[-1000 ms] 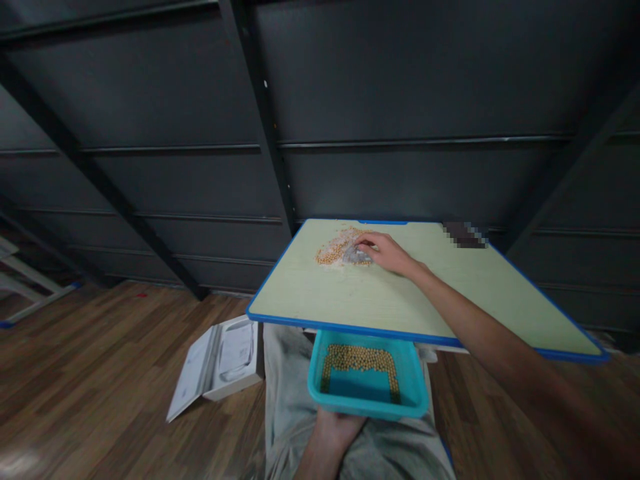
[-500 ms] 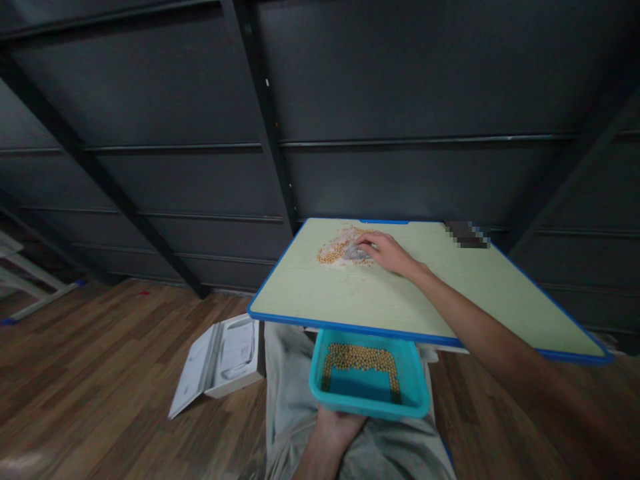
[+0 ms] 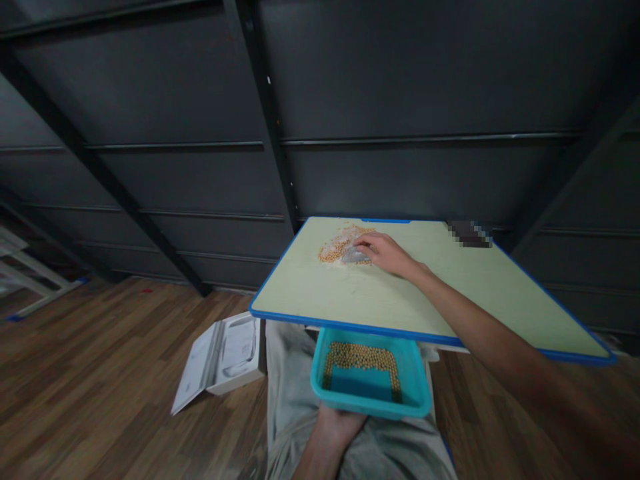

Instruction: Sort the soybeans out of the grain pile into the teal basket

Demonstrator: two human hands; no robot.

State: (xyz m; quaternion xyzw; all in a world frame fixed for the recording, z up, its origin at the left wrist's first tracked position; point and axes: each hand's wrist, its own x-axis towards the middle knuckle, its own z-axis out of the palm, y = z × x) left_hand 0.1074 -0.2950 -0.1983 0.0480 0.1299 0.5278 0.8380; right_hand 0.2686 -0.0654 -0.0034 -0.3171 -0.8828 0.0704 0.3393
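Observation:
My right hand (image 3: 386, 252) reaches across a pale green table with a blue rim (image 3: 350, 321). Its fingers are curled over the right side of a heap of yellow beans mixed with white grains (image 3: 339, 247) at the far edge. Whether they pinch anything is too small to see. My left hand (image 3: 336, 425) grips the underside of a turquoise plastic tray (image 3: 370, 402) held over my lap, just below the table's near edge. Several yellow beans lie along the tray's back and side walls.
An open white box with papers (image 3: 220, 360) lies on the wooden floor to the left of my legs. A dark panelled wall with slanted beams (image 3: 260, 120) stands behind the table. A blurred dark object (image 3: 467, 233) sits at the table's far right corner.
Nothing much has changed; my right hand stays on the heap with small finger movement, and the view has shifted slightly to the right.

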